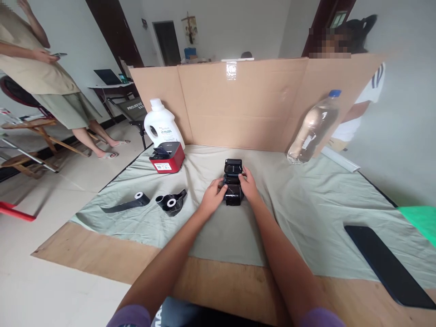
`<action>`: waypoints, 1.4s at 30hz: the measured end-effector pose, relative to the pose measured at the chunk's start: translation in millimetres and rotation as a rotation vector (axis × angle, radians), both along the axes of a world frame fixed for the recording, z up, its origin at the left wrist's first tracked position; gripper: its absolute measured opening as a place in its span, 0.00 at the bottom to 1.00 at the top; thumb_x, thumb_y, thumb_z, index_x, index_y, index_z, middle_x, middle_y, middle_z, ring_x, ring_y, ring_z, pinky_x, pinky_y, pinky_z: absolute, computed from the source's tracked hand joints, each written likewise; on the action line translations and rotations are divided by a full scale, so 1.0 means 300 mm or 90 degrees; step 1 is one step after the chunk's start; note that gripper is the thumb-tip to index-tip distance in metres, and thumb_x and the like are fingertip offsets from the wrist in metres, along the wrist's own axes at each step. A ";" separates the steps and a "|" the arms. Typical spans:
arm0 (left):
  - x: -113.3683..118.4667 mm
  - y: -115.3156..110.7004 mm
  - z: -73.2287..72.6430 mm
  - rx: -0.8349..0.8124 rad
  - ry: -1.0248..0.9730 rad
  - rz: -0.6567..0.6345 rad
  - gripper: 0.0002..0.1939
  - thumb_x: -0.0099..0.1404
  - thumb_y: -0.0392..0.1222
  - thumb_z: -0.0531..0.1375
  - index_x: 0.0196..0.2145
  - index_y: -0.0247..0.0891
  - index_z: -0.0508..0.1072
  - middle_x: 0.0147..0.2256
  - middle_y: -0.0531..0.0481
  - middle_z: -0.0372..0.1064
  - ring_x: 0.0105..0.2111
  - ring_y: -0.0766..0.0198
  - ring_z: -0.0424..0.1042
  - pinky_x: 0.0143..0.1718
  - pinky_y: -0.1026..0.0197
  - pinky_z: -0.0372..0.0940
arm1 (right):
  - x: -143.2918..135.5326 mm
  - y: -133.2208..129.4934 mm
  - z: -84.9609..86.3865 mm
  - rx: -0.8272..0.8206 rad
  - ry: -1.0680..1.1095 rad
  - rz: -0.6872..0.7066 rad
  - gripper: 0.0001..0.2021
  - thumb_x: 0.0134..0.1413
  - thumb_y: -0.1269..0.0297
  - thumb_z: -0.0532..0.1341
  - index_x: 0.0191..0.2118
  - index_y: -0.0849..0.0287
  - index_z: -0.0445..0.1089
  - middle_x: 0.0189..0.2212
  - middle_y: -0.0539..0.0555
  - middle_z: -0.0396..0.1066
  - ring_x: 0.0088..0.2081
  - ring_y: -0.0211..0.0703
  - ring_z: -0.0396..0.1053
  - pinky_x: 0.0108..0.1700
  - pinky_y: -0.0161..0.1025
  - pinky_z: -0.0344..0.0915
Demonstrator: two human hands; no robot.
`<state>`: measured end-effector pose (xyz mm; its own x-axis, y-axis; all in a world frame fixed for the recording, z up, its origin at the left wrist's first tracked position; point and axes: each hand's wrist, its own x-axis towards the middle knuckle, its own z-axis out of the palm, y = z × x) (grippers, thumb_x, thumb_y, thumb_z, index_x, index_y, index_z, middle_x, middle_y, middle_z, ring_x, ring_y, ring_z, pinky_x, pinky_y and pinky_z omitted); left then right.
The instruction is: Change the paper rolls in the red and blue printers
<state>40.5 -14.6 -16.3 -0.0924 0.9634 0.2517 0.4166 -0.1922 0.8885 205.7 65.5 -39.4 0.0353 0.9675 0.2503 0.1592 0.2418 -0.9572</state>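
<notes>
Both hands hold a small black device point(233, 179) at the middle of the cloth-covered table, its lid raised at the far end. My left hand point(213, 196) grips its left side, fingers closed against it. On the right side, my right hand point(249, 185) is closed around the edge. Glossy black material hangs over the device's near end. To the left lie a black roll with a white core point(139, 196), its strip pulled out, and a crumpled black strip with rolls point(172, 203). Behind them stands a red and black box-shaped device point(167, 158).
A white jug point(164, 122) and a large clear bottle point(315, 127) stand before a cardboard screen point(241, 106). A black flat slab point(388, 265) lies at the right. One person point(44, 68) stands at far left; another is behind the screen at right.
</notes>
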 end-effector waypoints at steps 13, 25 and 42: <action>0.004 -0.030 -0.035 0.014 -0.038 -0.002 0.19 0.69 0.42 0.58 0.56 0.40 0.72 0.57 0.42 0.72 0.53 0.54 0.74 0.62 0.49 0.63 | 0.050 -0.044 0.072 -0.050 0.070 0.101 0.20 0.49 0.57 0.63 0.49 0.55 0.75 0.51 0.55 0.76 0.54 0.50 0.71 0.62 0.50 0.63; -0.010 -0.024 -0.044 -0.008 -0.080 -0.017 0.21 0.68 0.36 0.56 0.57 0.41 0.72 0.58 0.45 0.72 0.58 0.54 0.71 0.65 0.49 0.61 | 0.060 -0.049 0.059 -0.044 -0.007 0.136 0.23 0.48 0.62 0.62 0.53 0.52 0.74 0.52 0.53 0.75 0.52 0.48 0.72 0.58 0.49 0.67; 0.262 0.090 0.049 -0.033 0.008 -0.067 0.22 0.69 0.43 0.55 0.57 0.33 0.75 0.56 0.37 0.73 0.59 0.45 0.70 0.65 0.45 0.58 | 0.234 -0.023 0.068 -0.018 0.136 -0.110 0.30 0.55 0.36 0.58 0.53 0.54 0.75 0.62 0.59 0.69 0.67 0.56 0.61 0.70 0.58 0.53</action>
